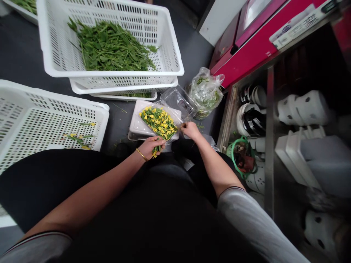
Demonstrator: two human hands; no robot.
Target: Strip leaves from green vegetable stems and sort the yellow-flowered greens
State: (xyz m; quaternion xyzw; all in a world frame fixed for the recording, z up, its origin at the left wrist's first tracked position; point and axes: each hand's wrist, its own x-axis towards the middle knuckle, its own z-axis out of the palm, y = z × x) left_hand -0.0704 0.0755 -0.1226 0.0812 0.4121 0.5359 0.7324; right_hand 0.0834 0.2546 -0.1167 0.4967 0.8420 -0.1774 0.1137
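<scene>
My left hand [151, 145] is closed round a small bunch of green stems with yellow flowers [156, 150], just below a clear plastic tray of yellow flowers [159, 122]. That tray rests on a white box [136, 124]. My right hand [189, 129] is closed in a pinch at the tray's right edge, beside its open clear lid [179, 100]. What the right fingers grip is too small to name.
A white crate of green leaves [109, 45] is stacked on other crates at the back. A white crate with a few flowers [41, 117] stands at left. A plastic bag of greens [207, 91] lies near a red cabinet [246, 40]. A steel shelf with dishes [274, 120] is at right.
</scene>
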